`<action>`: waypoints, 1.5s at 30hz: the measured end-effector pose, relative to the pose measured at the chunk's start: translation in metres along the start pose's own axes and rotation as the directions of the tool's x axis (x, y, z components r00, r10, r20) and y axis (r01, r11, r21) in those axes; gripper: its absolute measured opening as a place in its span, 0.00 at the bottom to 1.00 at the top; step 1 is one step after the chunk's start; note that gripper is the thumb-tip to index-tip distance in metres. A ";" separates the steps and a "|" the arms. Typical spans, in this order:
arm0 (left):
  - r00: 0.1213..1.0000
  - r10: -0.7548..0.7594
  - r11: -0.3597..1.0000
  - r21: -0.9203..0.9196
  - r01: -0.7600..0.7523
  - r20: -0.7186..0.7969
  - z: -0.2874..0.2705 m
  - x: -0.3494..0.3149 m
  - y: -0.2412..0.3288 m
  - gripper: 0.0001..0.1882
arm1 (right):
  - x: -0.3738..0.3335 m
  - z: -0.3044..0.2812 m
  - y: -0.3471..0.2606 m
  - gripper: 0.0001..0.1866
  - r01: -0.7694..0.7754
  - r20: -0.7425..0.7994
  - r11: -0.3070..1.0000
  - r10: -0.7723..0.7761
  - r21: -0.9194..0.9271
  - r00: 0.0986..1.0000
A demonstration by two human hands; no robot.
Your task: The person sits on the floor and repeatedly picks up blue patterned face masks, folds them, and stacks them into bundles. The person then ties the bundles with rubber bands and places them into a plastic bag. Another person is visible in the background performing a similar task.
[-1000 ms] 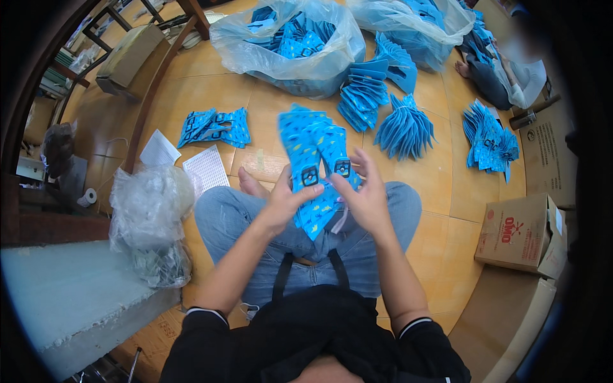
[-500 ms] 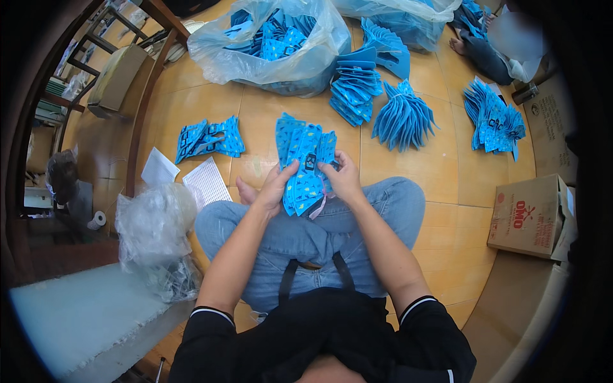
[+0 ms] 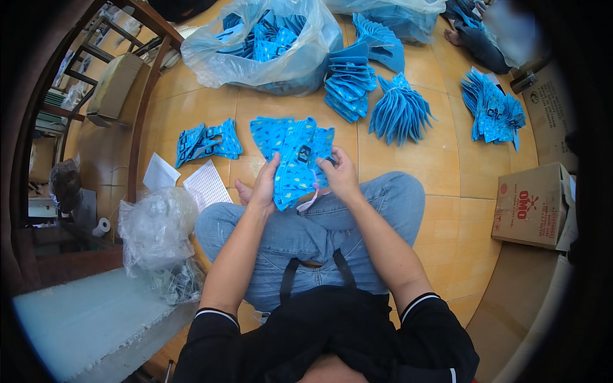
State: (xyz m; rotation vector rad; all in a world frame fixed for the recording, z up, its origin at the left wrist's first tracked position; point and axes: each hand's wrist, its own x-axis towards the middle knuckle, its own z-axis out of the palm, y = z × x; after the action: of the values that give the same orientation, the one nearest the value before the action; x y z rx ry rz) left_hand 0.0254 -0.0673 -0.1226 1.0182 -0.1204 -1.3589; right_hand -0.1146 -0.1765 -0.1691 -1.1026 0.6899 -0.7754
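Above my crossed legs I hold a bundle of flat blue pieces, printed with small yellow and dark figures. A black square fitting shows on the top piece, and a pink tie hangs from the lower right side. The pieces fan out at the far end. My left hand grips the bundle's left edge, thumb on top. At the right edge my right hand pinches it near the black fitting; its fingertips are partly hidden. Ahead and to the left on the floor lies a smaller blue bundle with black fittings.
A clear plastic bag full of blue pieces stands ahead, with fanned blue stacks beside it. Another bundle lies at right, near a cardboard box. Crumpled plastic and paper sheets are at left. Another person's leg shows far right.
The bundle in my hands has spread wider, its far end fanning to the left. My left hand has shifted slightly left; my right hand stays at the right edge.
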 end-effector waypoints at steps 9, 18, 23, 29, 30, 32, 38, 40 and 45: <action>0.998 -0.043 0.996 -0.080 0.046 0.034 0.000 -0.006 0.001 0.31 | -0.001 -0.002 0.000 0.13 -0.006 -0.033 1.000 0.007 0.024 0.999; 0.999 0.006 0.994 -0.109 -0.001 0.049 0.004 -0.010 0.005 0.32 | 0.003 -0.007 0.005 0.11 0.010 -0.017 0.995 -0.009 0.095 1.000; 0.996 0.036 0.989 -0.145 -0.023 0.087 0.002 -0.008 0.005 0.33 | -0.001 -0.006 0.001 0.11 -0.111 -0.006 0.989 0.112 0.095 0.994; 0.989 0.063 0.988 -0.145 -0.044 0.132 0.001 -0.007 0.005 0.34 | -0.002 -0.002 -0.001 0.11 -0.087 0.048 0.992 0.083 0.096 0.995; 0.989 0.060 0.988 -0.147 -0.041 0.132 0.001 -0.007 0.005 0.34 | -0.002 -0.001 -0.001 0.11 -0.044 0.051 0.997 0.041 0.071 0.998; 0.988 0.056 0.988 -0.151 -0.034 0.141 0.002 -0.007 0.005 0.33 | -0.002 -0.001 -0.001 0.11 -0.027 0.041 0.999 0.025 0.035 0.999; 0.986 0.055 0.987 -0.158 -0.031 0.155 0.002 -0.006 0.005 0.31 | -0.002 -0.002 0.002 0.12 -0.035 0.043 0.997 0.032 0.072 0.999; 0.987 0.065 0.986 -0.163 -0.041 0.150 0.001 -0.006 0.004 0.30 | -0.002 -0.004 0.003 0.12 -0.038 0.035 0.997 0.036 0.061 0.999; 0.993 0.058 0.986 -0.163 -0.041 0.098 -0.001 -0.005 0.003 0.29 | -0.001 -0.005 0.007 0.13 -0.015 0.020 0.999 0.014 0.050 1.000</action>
State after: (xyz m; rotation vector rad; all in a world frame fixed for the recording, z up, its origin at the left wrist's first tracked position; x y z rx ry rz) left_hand 0.0269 -0.0632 -0.1190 0.8055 -0.1102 -1.3529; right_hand -0.1182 -0.1769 -0.1768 -1.0569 0.6582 -0.7646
